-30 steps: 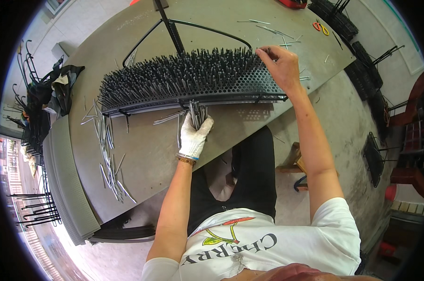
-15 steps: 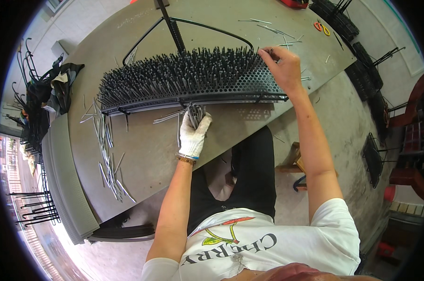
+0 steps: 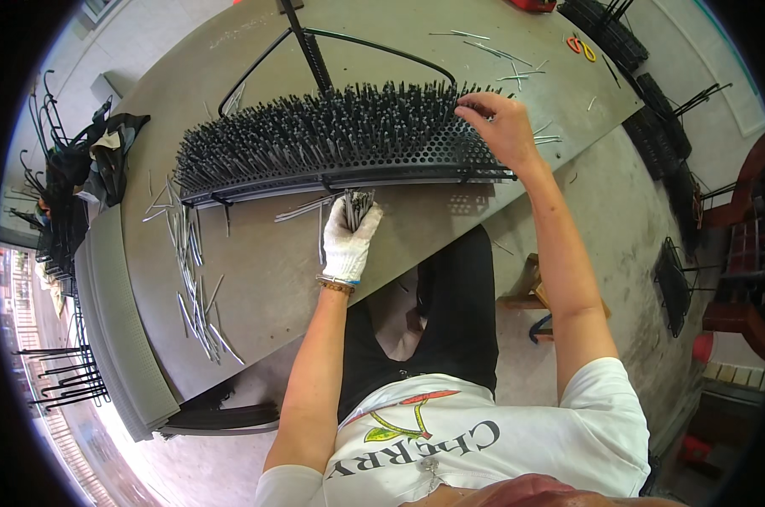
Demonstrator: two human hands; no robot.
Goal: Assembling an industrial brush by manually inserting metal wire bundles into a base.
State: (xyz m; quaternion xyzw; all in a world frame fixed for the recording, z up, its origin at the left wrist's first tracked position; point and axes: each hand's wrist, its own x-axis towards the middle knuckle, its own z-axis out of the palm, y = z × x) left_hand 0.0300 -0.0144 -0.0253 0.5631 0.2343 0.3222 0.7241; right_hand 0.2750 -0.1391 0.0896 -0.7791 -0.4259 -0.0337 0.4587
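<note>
A long black perforated rack [image 3: 382, 175] stands on the table, crowded with upright thin dark rods [image 3: 306, 127]; fewer rods fill its right end, where bare holes show. In a white knit glove, my left hand [image 3: 347, 241] is closed round a bundle of short grey rods [image 3: 358, 205], just below the rack's near edge. My bare right hand [image 3: 507, 133] is over the rack's right end, thumb and fingertips pinched beside the last standing rods. Whatever lies between those fingertips is too small to make out.
Loose grey rods [image 3: 195, 291] lie scattered on the grey table [image 3: 260, 279] at the left, with more at the far right. Orange and yellow scissors [image 3: 580, 48] lie near the far right edge. A black bar frame [image 3: 381, 49] rises behind the rack. A wooden stool [image 3: 526, 297] stands below.
My right hand has come slightly left and nearer, its fingertips now lower against the rods. My left hand keeps its bundle in nearly the same place.
</note>
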